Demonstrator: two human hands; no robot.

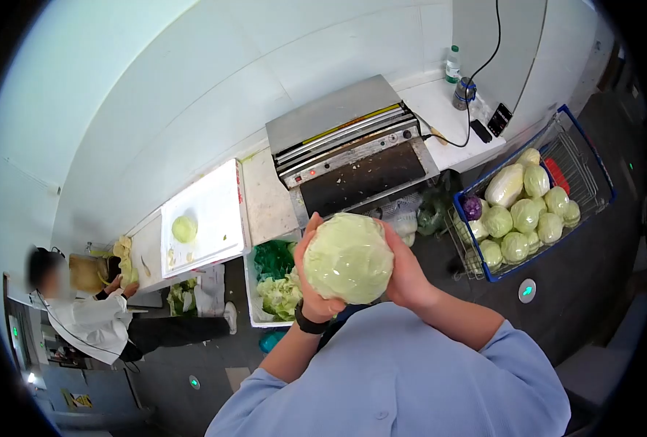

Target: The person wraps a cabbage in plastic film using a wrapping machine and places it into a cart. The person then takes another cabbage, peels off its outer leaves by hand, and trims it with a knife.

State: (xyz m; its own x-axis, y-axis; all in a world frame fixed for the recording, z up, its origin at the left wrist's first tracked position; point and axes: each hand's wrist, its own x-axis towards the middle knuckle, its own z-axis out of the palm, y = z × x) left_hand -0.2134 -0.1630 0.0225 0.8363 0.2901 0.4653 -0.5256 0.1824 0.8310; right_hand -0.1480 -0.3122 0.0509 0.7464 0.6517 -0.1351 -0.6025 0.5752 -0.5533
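Note:
A pale green cabbage (348,258), glossy with clear plastic film, is held up in front of my chest. My left hand (312,271), with a dark band at the wrist, wraps round its left side. My right hand (406,269) grips the opposite side. Beyond the cabbage stands a steel film wrapping machine (349,138) with a small red light lit on its front panel. Its dark plate (363,177) carries scattered scraps. The cabbage's underside is hidden from view.
At right, a blue-rimmed shopping cart (483,255) holds several wrapped cabbages. On the left counter, a white foam tray (214,191) bears another cabbage (184,229). Below sits a foam box (255,295) of leaves. A co-worker (94,320) stands far left. A black cable (498,36) hangs behind.

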